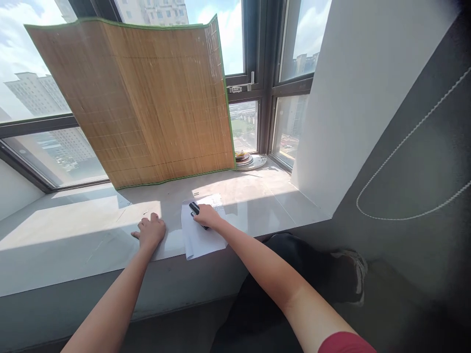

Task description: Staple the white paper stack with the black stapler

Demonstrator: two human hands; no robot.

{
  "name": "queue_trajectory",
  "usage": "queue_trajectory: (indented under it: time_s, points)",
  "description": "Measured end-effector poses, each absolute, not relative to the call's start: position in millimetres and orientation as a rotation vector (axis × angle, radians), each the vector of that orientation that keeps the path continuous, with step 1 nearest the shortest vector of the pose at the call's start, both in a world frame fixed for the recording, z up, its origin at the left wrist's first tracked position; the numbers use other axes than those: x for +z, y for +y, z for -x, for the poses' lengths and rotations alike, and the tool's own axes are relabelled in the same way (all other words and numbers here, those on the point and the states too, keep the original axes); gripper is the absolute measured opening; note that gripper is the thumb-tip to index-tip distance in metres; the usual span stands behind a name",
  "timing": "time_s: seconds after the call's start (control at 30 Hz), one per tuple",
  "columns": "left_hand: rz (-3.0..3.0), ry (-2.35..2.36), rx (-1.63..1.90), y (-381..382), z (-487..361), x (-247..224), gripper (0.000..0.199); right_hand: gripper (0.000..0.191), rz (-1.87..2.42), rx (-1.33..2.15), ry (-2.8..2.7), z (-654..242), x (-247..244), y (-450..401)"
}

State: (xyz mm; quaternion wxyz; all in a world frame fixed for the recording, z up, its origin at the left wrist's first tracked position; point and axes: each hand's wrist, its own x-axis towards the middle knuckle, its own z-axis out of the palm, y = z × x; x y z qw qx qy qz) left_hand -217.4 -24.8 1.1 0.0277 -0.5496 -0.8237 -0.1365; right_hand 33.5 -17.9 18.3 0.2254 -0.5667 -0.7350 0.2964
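My right hand (209, 216) is closed around a black stapler (194, 209), whose front end points up and to the left. Beneath the stapler lie sheets of white paper (200, 241), with some print near the top right corner. The paper's lower edge hangs slightly over the sill's front edge. To the left of the paper, my left hand (150, 230) rests on the sill with its fingers bent and somewhat apart, holding nothing that I can see. A tiny light object (145, 213) lies just beyond its fingertips. Small dark strips that look like staples (196, 193) lie beyond the paper.
A bamboo mat (165, 103) with green edging leans against the window behind the tiled sill (253, 220). Stacked plates (252, 162) stand in the far right corner. A beaded cord (405, 217) hangs at the right. My leg (290, 274) is below the sill.
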Motion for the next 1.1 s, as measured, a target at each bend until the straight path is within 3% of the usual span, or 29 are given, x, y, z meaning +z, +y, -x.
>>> queue_trajectory:
  time_s: [0.27,0.53,0.63,0.87,1.1]
  points:
    - [1.707,-2.473,-0.539,-25,222,-3,0.039,0.007,1.598,0.618,-1.941,-168,15,-15]
    - [2.519,-1.880,-0.935,-26,125,9,0.025,0.036,1.487,0.431,-1.886,-184,23,-31]
    - [2.798,-1.544,-0.957,-26,66,3,0.030,0.033,1.542,0.412,-1.913,-192,25,-35]
    - [2.822,-1.576,-0.513,-31,24,-11,0.037,0.044,1.504,0.348,-1.842,-218,16,-21]
    - [2.793,-1.696,-0.610,-22,31,-14,0.040,0.047,1.407,0.449,-1.907,-211,11,-31]
